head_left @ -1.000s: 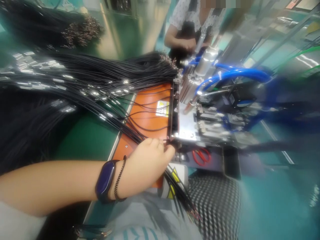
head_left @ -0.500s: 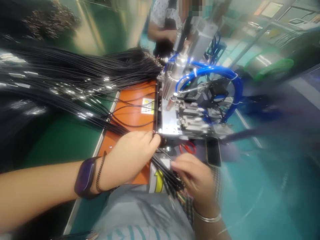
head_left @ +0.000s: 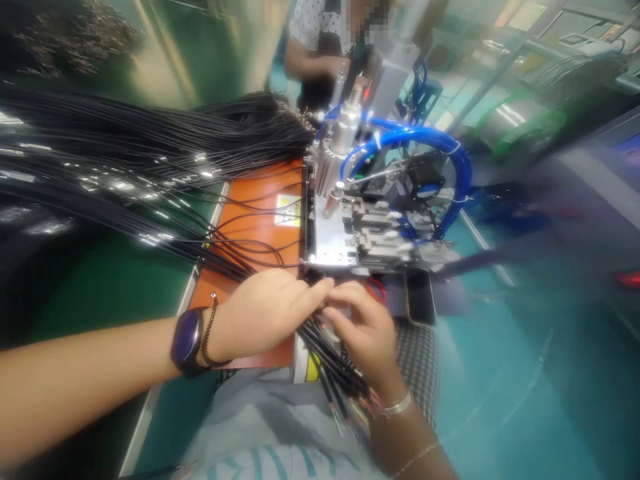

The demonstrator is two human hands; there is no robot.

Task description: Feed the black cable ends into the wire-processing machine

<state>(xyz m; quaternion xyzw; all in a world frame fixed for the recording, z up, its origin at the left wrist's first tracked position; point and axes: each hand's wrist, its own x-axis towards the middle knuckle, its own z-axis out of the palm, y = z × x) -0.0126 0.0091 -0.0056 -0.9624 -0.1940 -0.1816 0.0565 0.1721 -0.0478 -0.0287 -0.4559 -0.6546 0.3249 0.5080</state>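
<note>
My left hand is closed round a bundle of black cables. Their stripped ends, with coloured wires showing, hang out below towards my lap. My right hand meets the left one at the fingertips, thumb and fingers pinched; whatever lies between them is hidden. Just beyond both hands stands a metal fixture with cylinders and small clamps. Several single black cables run to its left edge across an orange plate.
A thick mass of black cables stretches off to the left. Blue air hoses loop over the fixture. A phone lies right of my hands. Across from me is a co-worker. A green-rimmed spool stands behind on the right.
My right hand has moved up and left to my left fingertips. One more cable now curves over the orange plate to the fixture's near edge. The whole view has shifted slightly.
</note>
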